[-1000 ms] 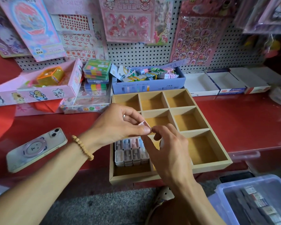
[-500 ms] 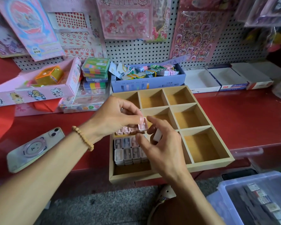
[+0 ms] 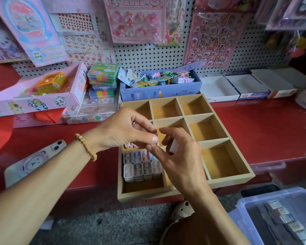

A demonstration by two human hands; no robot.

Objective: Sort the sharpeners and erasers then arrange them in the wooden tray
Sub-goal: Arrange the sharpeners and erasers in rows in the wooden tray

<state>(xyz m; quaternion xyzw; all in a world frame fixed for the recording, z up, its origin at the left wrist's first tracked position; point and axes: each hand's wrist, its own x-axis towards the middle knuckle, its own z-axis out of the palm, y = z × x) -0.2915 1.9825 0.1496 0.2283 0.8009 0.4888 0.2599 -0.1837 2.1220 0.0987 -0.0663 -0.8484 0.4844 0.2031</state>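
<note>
Sharpeners (image 3: 142, 166): packed upright in rows in the wooden tray's (image 3: 233, 180) near-left compartment — I'd guess to keep that kind together.
Left hand (image 3: 124, 130): above those rows, thumb and fingers curled together; what they pinch I cannot tell.
Right hand (image 3: 179, 156): curled round a small white block (image 3: 174, 147) — probably an eraser.
Table (image 3: 265, 131): carries the tray.

Red counter (image 3: 254, 131) with wooden tray (image 3: 228, 181), phone (image 3: 34, 161), stationery boxes (image 3: 159, 92).
</note>
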